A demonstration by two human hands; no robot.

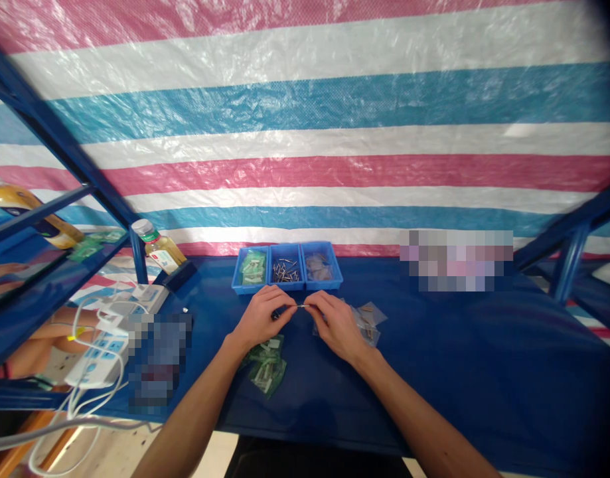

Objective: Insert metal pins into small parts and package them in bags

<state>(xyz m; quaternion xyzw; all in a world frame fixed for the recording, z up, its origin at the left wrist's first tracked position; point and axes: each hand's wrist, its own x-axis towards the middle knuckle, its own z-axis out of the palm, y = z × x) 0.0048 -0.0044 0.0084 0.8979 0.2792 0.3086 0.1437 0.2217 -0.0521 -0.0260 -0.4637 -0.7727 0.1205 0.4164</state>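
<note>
Left hand [265,315] and right hand [337,325] pinch one slim metal piece [303,306]
Green-collared bottle [173,256]: label [162,259] too small to read — fingertips [291,307] cover the piece's ends.

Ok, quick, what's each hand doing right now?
Left hand: closed, pinching one end of a thin metal piece.
Right hand: closed, pinching the other end.
</note>
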